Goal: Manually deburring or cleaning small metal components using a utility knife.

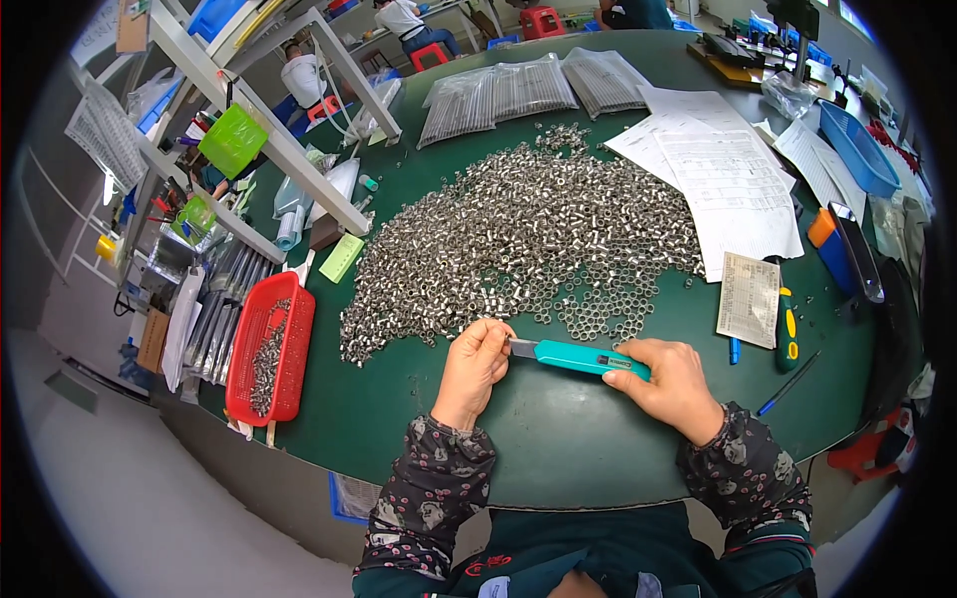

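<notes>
My right hand [670,384] is closed round the teal handle of a utility knife [578,357], its blade pointing left. At the blade's tip, my left hand [476,367] pinches something small, mostly hidden by the fingertips; I cannot make out what it is. Just beyond both hands spreads a large heap of small metal rings [528,219], some short and tube-like. The nearest ones lie in a single layer on the green table [558,439].
A red basket [239,369] with more metal pieces stands at the left. Papers [728,189], a yellow-green screwdriver [788,329] and a pen [788,384] lie to the right. Bags of metal rods [533,88] rest at the back. A shelf frame [289,164] rises at the far left.
</notes>
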A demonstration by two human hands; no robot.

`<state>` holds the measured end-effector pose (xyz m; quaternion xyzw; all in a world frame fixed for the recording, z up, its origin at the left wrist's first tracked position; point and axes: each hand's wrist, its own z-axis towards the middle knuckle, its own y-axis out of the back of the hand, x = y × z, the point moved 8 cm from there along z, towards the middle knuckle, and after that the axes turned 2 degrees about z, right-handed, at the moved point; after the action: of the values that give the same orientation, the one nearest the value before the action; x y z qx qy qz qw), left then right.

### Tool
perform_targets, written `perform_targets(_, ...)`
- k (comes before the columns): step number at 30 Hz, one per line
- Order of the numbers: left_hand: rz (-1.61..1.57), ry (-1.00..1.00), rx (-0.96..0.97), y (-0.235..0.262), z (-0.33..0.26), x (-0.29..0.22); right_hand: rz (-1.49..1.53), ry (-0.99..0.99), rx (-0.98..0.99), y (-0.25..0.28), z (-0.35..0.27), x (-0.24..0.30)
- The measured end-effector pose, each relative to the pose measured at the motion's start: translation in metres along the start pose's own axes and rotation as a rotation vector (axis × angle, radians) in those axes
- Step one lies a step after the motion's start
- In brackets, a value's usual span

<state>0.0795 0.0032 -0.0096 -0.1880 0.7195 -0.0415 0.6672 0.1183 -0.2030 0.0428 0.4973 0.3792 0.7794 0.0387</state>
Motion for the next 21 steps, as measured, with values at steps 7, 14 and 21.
perform_targets(7, 0.038, 0.005, -0.023, -0.001, -0.001, -0.0009, 0.001, 0.009, -0.008, -0.0001, -0.0004, 0.0007)
perform_targets(14, 0.056, 0.028, -0.015, -0.001, 0.0008, 0.0007, -0.008, 0.014, -0.012, -0.0011, -0.0001, -0.0022)
perform_targets(21, 0.098, 0.099, -0.022, -0.0013, -0.0017, 0.0005, -0.023, 0.056, -0.035, 0.0012, -0.0008, 0.0005)
